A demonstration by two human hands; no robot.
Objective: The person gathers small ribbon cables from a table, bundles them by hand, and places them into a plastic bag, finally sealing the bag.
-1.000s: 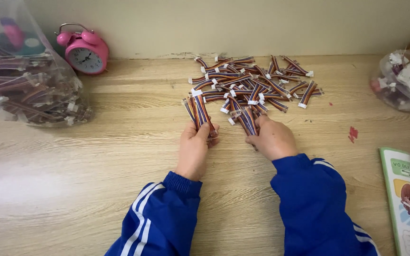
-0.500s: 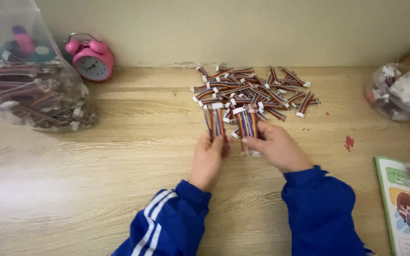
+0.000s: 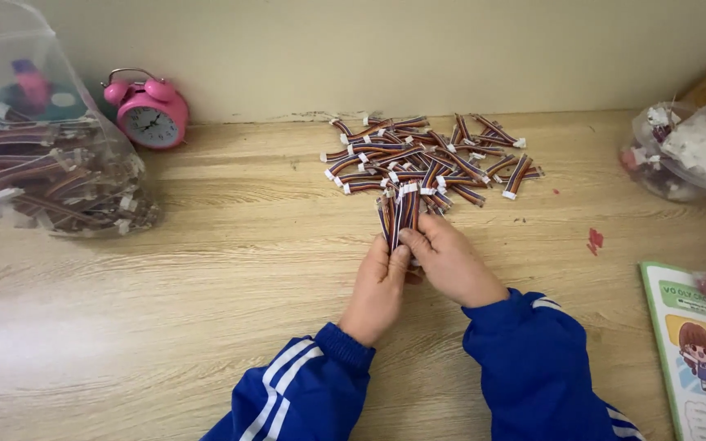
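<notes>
A pile of short multicoloured ribbon cables with white connectors (image 3: 426,155) lies on the wooden table (image 3: 230,269) near the wall. My left hand (image 3: 379,287) and my right hand (image 3: 451,261) are pressed together just in front of the pile. Between them they grip one upright bundle of these cables (image 3: 398,212), white connector ends pointing away from me. Both arms wear blue sleeves with white stripes.
A clear plastic bag full of similar cables (image 3: 46,175) sits at the far left. Beside it stands a pink alarm clock (image 3: 149,110). A second clear bag with white parts (image 3: 688,151) is at the right. A green illustrated booklet (image 3: 696,351) lies at the right front.
The two separate handfuls of cables have been brought together into one bundle. Both hands have closed in toward each other.
</notes>
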